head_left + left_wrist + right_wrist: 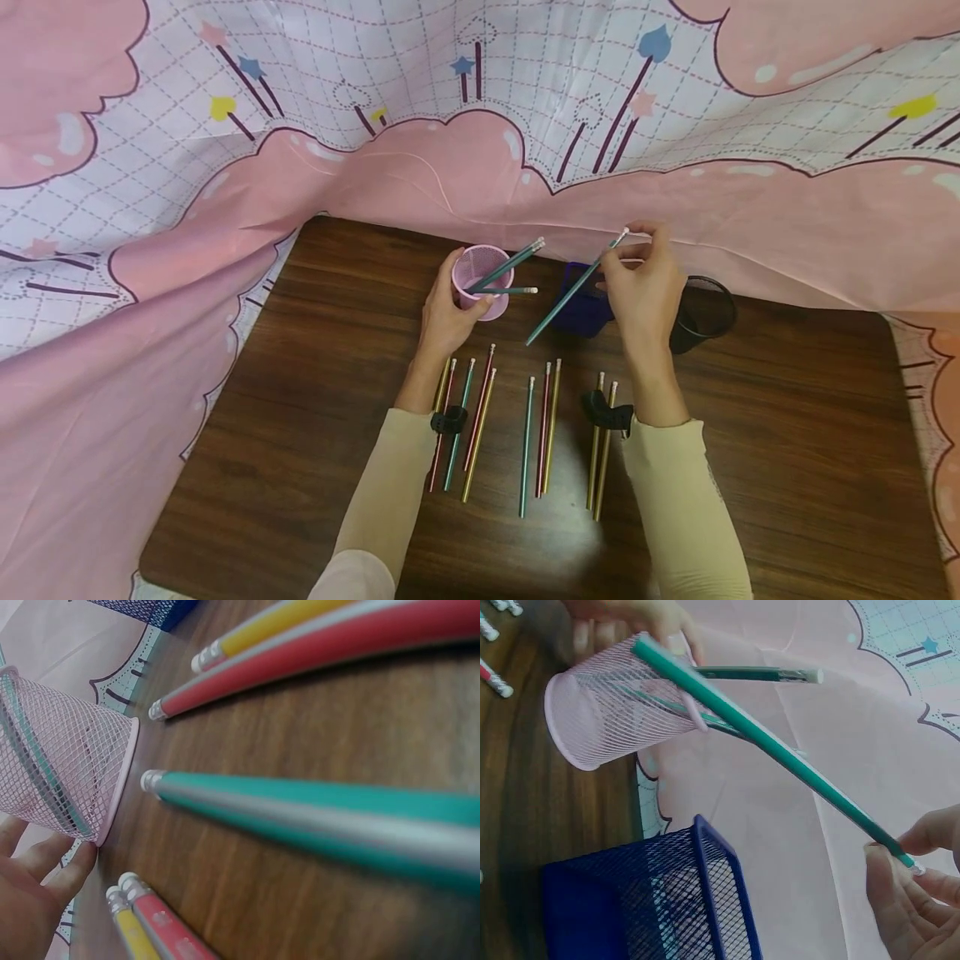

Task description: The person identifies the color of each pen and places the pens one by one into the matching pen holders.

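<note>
My left hand (446, 317) grips a pink mesh cup (480, 257) from its left side, with the thumb across its front. Inside it, several green pencils (513, 262) lean to the right, eraser ends up. My right hand (647, 283) pinches another green pencil (573, 290) near its white eraser. That pencil slants down and left, its lower end between the cup and a blue mesh holder (581, 315). In the right wrist view the held pencil (772, 746) crosses in front of the cup (622, 701), its far end overlapping the cup wall.
Right of the blue holder stands a black mesh cup (703, 321). Several gold, red and green pencils, among them one green pencil (527, 446), lie in loose groups on the wooden table (300, 400), partly under my wrists. A pink patterned cloth (420, 187) hangs behind the table.
</note>
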Motion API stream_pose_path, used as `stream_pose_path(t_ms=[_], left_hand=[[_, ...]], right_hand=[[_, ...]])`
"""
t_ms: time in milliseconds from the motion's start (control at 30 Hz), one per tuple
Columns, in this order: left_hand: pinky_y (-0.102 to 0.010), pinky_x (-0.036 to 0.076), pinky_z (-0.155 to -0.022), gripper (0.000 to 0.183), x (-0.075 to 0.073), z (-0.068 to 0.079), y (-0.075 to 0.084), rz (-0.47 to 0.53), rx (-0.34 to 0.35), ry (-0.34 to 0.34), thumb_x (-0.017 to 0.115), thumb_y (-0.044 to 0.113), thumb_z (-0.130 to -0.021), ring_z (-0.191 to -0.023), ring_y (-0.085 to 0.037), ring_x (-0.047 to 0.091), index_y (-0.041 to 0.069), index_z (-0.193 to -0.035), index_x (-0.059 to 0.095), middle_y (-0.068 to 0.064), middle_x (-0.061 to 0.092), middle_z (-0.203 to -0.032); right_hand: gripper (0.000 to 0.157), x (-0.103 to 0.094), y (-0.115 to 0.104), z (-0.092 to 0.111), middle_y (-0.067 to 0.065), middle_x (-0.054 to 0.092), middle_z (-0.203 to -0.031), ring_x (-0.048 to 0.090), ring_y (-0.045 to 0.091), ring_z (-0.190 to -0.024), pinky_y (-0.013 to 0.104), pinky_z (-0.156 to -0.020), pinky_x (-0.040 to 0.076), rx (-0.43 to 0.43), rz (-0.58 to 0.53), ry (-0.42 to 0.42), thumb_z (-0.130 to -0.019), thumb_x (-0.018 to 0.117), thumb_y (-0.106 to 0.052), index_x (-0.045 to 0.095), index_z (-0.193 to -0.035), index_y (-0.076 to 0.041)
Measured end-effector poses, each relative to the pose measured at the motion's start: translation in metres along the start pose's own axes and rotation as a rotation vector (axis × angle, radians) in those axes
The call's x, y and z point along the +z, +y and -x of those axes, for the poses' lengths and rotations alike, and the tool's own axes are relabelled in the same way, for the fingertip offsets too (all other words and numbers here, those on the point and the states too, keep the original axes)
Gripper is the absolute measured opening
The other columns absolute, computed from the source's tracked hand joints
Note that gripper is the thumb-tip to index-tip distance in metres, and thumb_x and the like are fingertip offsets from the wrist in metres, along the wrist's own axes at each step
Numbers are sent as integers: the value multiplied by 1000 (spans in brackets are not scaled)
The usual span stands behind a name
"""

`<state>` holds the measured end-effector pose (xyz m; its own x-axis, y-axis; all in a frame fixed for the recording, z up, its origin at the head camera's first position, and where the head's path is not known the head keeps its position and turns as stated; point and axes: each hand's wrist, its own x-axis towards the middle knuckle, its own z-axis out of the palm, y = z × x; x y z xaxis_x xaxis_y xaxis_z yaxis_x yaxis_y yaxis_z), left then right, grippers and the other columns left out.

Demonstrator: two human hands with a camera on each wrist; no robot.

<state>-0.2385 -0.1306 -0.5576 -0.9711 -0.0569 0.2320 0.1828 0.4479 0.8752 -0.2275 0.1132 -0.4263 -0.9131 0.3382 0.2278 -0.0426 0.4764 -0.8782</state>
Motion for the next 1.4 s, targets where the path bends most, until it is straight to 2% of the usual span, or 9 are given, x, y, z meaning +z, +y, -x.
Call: stream_pose_path(t_ms=[200, 333, 600, 733, 833, 1000, 1267, 1400], left_hand=[[-34, 47, -83, 85, 0, -1, 1, -12, -8, 3, 75, 44, -69, -108, -21, 53, 36, -140, 28, 3, 46, -129], [-34, 47, -82, 85, 1, -1, 1, -19, -7, 3, 75, 45, -69, -108, -22, 53, 38, -139, 27, 4, 46, -129], [-34, 45, -86, 85, 3, -2, 0, 7, 18, -9, 75, 41, -71, -111, -21, 51, 32, -140, 27, 4, 45, -130], [-34, 45, -85, 85, 3, -1, -1, -8, 11, -4, 75, 42, -71, -110, -21, 52, 33, -140, 27, 5, 46, -130], [-36, 46, -85, 85, 3, 0, 0, -13, 0, -3, 75, 43, -70, -107, -22, 54, 36, -140, 27, 3, 46, -130], [-37, 45, -84, 86, 3, 0, 0, -14, -8, -2, 76, 42, -70, -106, -22, 54, 38, -140, 26, 2, 47, -129], [-36, 46, -80, 87, 2, 0, -1, -17, 1, 6, 76, 41, -69, -101, -23, 56, 37, -140, 26, -1, 48, -128], [-35, 46, -84, 86, 1, 0, -2, -11, 4, 10, 76, 42, -70, -107, -23, 53, 36, -140, 26, 3, 46, -129]], right_hand=[[30, 6, -7, -9, 5, 66, -79, 65, 16, -60, 20, -46, 50, -3, -45, 57, -81, 59, -16, 53, -110, -17], [30, 9, -9, -11, 4, 66, -79, 64, 10, -59, 19, -47, 50, -16, -58, 94, -81, 59, -15, 53, -111, -19], [31, 11, -14, -14, 2, 67, -79, 63, 7, -56, 19, -48, 50, -26, -48, 140, -81, 58, -15, 53, -110, -23], [31, 14, -15, -15, 3, 66, -78, 63, 9, -56, 19, -48, 50, -63, -93, 171, -81, 60, -14, 53, -111, -22], [33, 18, -17, -15, 5, 65, -77, 64, 14, -60, 21, -49, 51, -110, -169, 202, -81, 63, -12, 53, -111, -19], [33, 28, -21, -12, 8, 64, -78, 65, 18, -64, 25, -52, 52, -138, -269, 181, -80, 65, -9, 52, -110, -16], [30, 38, -19, -8, 5, 66, -81, 66, 18, -66, 22, -55, 52, -130, -224, 160, -82, 66, -13, 53, -109, -17], [29, 40, -18, -7, 5, 66, -82, 66, 18, -67, 22, -57, 52, -114, -214, 120, -82, 66, -14, 53, -108, -15]])
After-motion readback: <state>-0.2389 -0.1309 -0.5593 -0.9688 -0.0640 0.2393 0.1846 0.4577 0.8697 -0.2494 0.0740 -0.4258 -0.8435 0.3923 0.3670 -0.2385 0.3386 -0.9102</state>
